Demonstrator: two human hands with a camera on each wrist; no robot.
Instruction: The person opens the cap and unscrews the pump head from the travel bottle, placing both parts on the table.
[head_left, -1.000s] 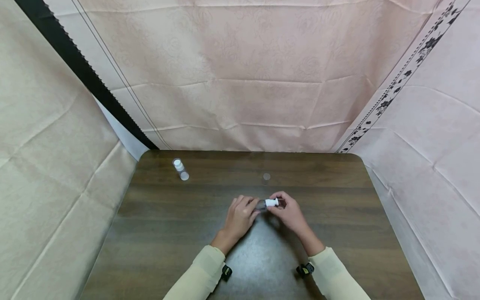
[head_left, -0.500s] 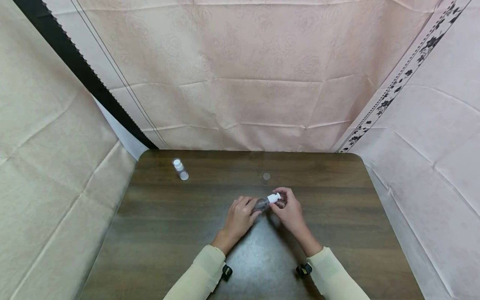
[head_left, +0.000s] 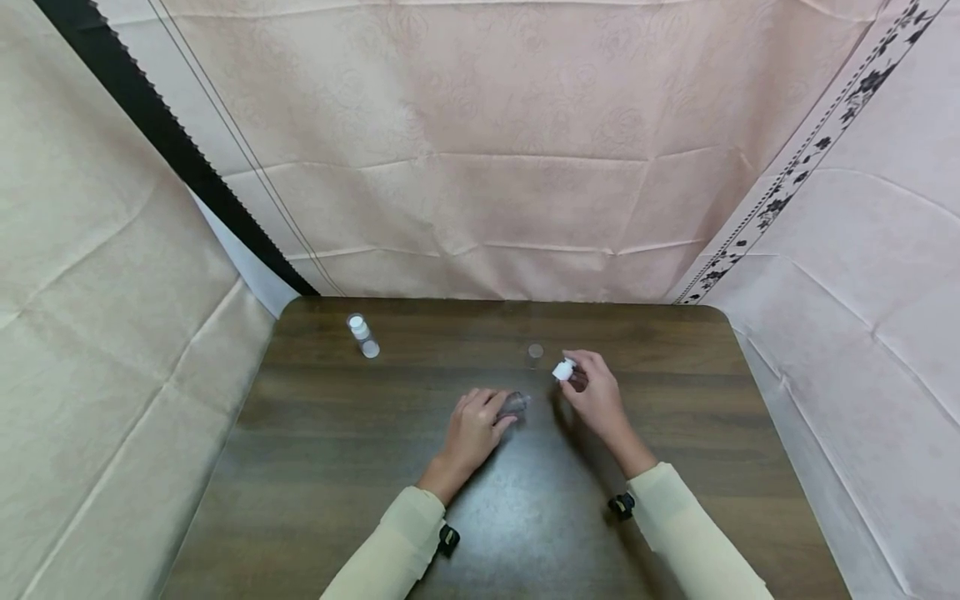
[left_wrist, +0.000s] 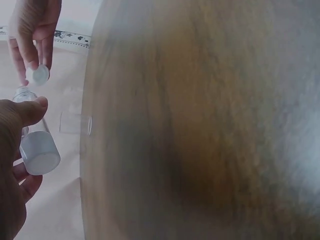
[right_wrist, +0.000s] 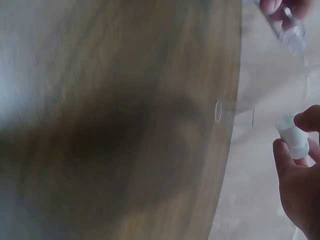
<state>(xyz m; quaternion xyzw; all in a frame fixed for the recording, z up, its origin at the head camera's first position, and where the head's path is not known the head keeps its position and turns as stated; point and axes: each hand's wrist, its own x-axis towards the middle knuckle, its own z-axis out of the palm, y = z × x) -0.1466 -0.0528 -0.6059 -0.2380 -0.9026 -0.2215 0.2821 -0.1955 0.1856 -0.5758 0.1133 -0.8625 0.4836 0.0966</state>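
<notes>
The right hand [head_left: 597, 398] pinches a small white cap [head_left: 563, 370] between thumb and fingers, by its sides, likely to leave its ends free. The left hand [head_left: 472, 427] wraps thumb and fingers round a clear bottle [head_left: 516, 404], apart from the cap, the bottle's neck pointing toward the right hand; gripping the body probably keeps that end accessible. Beyond, a clear cylinder [head_left: 535, 356] and, well apart, a white-topped bottle [head_left: 363, 337] stand on the glossy wood-grained desk [head_left: 337, 467]. Pale cloth [head_left: 480, 125] hangs behind.
</notes>
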